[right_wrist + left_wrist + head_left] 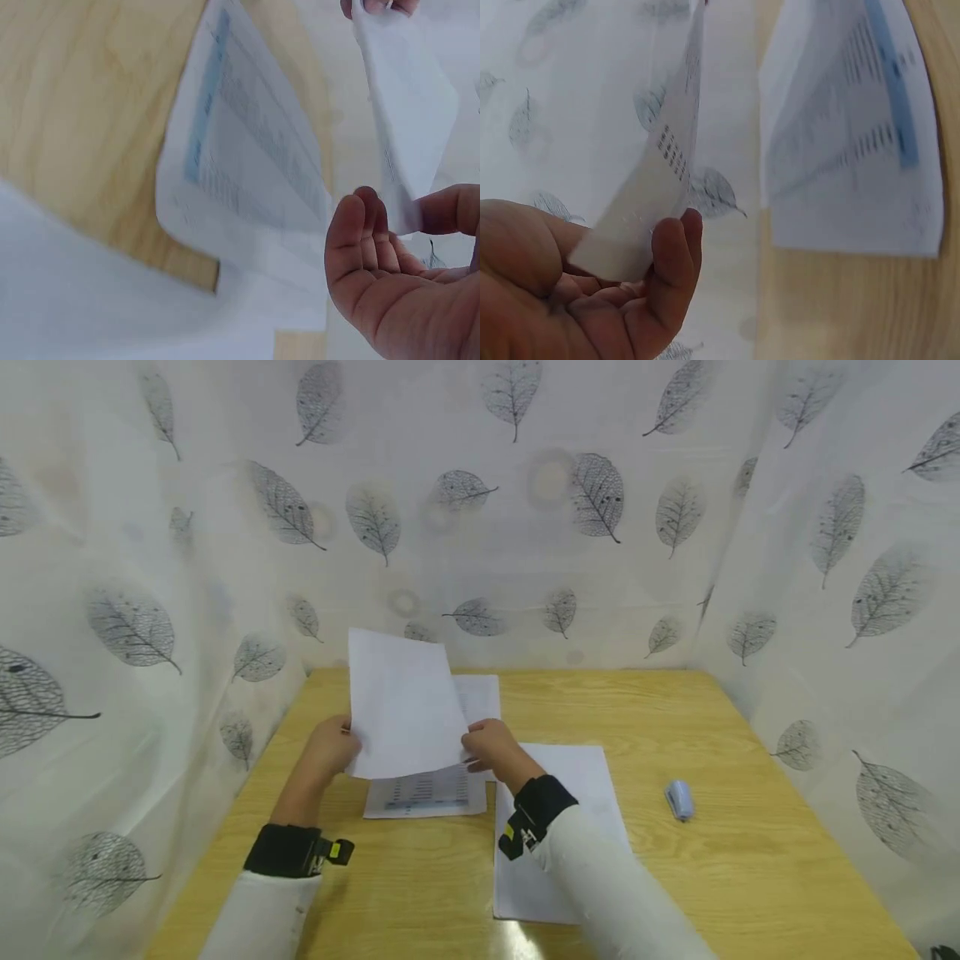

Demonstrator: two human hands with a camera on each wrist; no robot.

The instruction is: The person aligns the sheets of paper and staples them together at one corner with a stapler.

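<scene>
A pale curtain (502, 556) patterned with dark skeleton leaves hangs behind and to both sides of a yellowish wood-grain table (405, 877); from where I stand, a person in white sleeves (258, 914) has both arms stretched over it, a black band (285, 852) round each wrist; between the two hands a white paper (405, 710) is held up in the air, tilted, its lower edge over the printed sheet (427, 797) on the table; whether it is one leaf or several I cannot tell, though the left wrist view catches rows of print on one face.

The left hand (333, 747) has its fingers curled up to the paper's left edge, gripping it against the thumb; the right hand (498, 749) pinches the lower right corner between thumb and fingers, with only the paper's thickness between them; the printed sheet below bears a blue band and fine lines of text; another sheet (480, 693) lies just beyond it, partly hidden by the raised paper; nearer the person, under the right forearm, lies a white paper pile (532, 885); a small light-blue stapler (679, 800) sits apart, farther right.
</scene>
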